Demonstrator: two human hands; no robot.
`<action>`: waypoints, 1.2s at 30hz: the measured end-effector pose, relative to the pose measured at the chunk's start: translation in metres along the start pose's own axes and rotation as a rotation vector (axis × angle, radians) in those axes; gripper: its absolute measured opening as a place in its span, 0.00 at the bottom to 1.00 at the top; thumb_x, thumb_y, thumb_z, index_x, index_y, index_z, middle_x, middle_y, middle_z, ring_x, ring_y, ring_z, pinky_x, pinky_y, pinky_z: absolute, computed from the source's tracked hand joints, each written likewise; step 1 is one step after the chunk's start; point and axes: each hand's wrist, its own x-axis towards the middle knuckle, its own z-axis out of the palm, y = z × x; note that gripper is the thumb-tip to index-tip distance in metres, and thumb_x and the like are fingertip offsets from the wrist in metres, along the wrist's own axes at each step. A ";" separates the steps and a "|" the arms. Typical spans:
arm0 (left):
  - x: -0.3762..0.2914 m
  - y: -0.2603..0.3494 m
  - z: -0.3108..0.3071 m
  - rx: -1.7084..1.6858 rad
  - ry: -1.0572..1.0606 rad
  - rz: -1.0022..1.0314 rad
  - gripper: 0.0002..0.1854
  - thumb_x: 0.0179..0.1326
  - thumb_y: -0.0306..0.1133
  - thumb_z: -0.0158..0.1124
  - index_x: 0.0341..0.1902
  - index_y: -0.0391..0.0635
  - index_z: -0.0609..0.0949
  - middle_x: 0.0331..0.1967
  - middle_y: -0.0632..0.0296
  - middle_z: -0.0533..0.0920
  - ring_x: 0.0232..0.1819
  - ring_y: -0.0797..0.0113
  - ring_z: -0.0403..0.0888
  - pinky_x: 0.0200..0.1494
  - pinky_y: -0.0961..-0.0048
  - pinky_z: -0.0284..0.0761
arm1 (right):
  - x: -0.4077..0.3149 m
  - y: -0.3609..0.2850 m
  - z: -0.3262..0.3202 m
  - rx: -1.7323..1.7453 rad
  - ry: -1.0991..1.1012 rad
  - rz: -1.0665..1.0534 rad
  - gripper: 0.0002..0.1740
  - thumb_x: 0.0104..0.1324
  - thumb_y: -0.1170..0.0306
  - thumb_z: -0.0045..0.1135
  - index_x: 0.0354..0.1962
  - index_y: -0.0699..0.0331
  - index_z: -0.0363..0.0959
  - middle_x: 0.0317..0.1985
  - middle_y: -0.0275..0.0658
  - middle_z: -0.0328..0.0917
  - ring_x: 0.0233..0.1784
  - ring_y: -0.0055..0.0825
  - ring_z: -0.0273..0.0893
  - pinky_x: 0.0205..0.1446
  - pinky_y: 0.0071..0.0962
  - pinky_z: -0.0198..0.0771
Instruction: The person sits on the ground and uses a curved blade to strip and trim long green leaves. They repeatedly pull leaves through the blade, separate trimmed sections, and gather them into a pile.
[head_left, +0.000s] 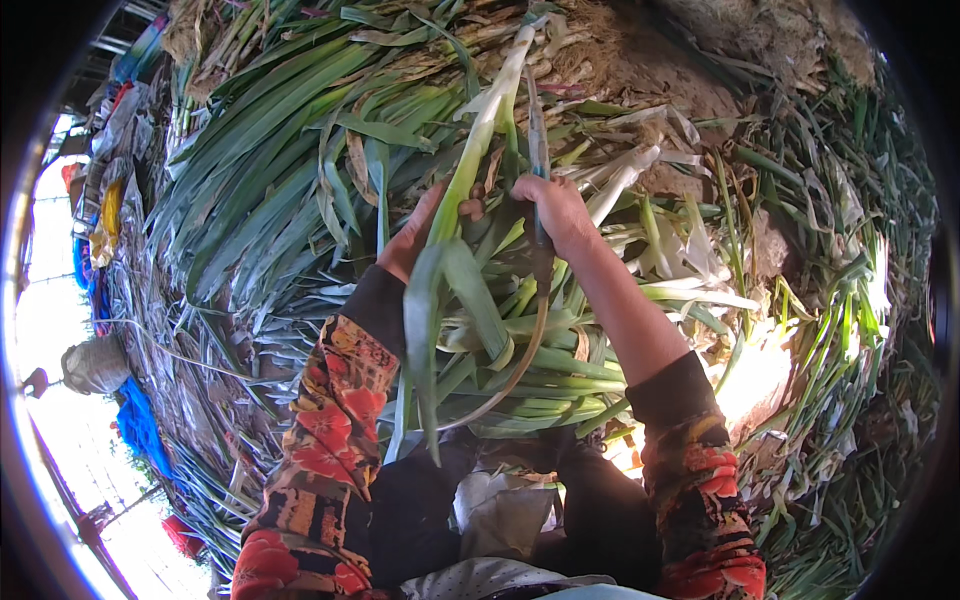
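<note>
My left hand (417, 234) is closed around the green part of a leek (480, 139). The leek's white shank points away from me, its root end at the top of the view, while its broad leaves fold down over my left wrist. In my right hand (556, 214) is a slim wand nozzle (538, 135), its narrow tip pointing away from me beside the white shank. A tan hose (534, 345) runs from the wand's lower end and curves back towards my lap. Some fingers of my left hand are hidden behind the leek.
A large heap of untrimmed leeks (292, 150) lies at the upper left. Pale-stemmed leeks (622, 180) and stripped leaves lie beyond and right of my right hand. More leaf litter (832, 375) covers the right side. A blue plastic sheet (142, 424) lies at the left edge.
</note>
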 end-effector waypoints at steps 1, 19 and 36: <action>0.000 -0.003 0.002 0.067 -0.006 0.058 0.18 0.61 0.45 0.52 0.47 0.45 0.72 0.28 0.68 0.73 0.31 0.76 0.73 0.27 0.81 0.72 | 0.001 0.002 -0.002 0.007 -0.011 -0.014 0.09 0.45 0.68 0.55 0.16 0.64 0.68 0.14 0.27 0.63 0.17 0.16 0.58 0.22 0.20 0.54; 0.016 0.006 0.040 1.803 0.824 -0.181 0.25 0.46 0.35 0.61 0.48 0.34 0.71 0.39 0.49 0.78 0.40 0.55 0.79 0.39 0.65 0.73 | -0.049 0.035 -0.003 0.043 -0.143 0.124 0.09 0.47 0.68 0.53 0.24 0.66 0.69 0.16 0.30 0.65 0.16 0.17 0.59 0.20 0.21 0.56; -0.044 -0.003 0.060 0.308 0.506 -0.086 0.19 0.59 0.46 0.55 0.48 0.46 0.72 0.28 0.67 0.75 0.25 0.75 0.74 0.27 0.81 0.71 | 0.017 -0.015 -0.001 -0.069 0.003 -0.111 0.10 0.47 0.67 0.55 0.16 0.63 0.66 0.12 0.30 0.62 0.13 0.18 0.57 0.17 0.21 0.53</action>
